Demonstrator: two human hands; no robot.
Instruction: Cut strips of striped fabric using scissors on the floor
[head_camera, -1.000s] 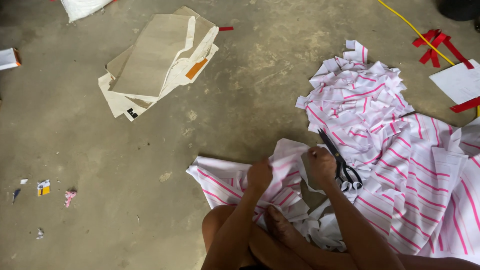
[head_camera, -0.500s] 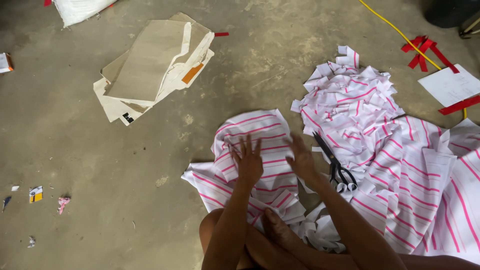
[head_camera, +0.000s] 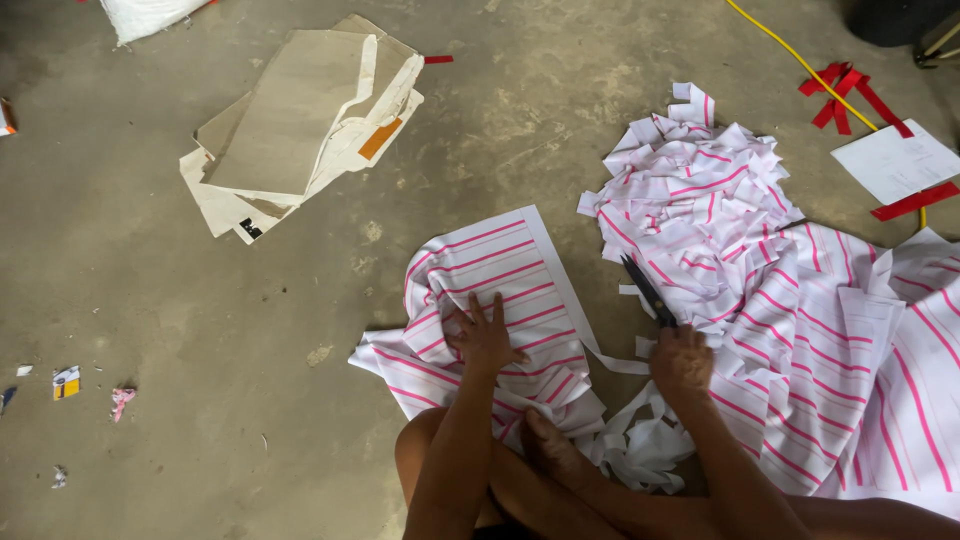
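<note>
I sit on a concrete floor with a piece of white fabric with pink stripes (head_camera: 500, 275) spread in front of my knees. My left hand (head_camera: 485, 335) lies flat on it, fingers spread, pressing it down. My right hand (head_camera: 682, 360) is closed around the handles of black scissors (head_camera: 648, 290), whose blades point away from me over the floor. A pile of cut striped pieces (head_camera: 700, 190) lies beyond the scissors, and more striped cloth (head_camera: 850, 350) spreads to the right. Thin white offcut strips (head_camera: 640, 445) lie by my foot (head_camera: 550, 450).
A stack of brown and white paper patterns (head_camera: 300, 130) lies at the upper left. A yellow cord (head_camera: 800, 65), red ribbon strips (head_camera: 850, 90) and a white sheet (head_camera: 895, 160) are at the upper right. Small scraps (head_camera: 65, 385) dot the floor at left.
The folded striped piece has been opened out flat. My left hand moved onto it and spread its fingers. My right hand shifted right and took hold of the scissors.
</note>
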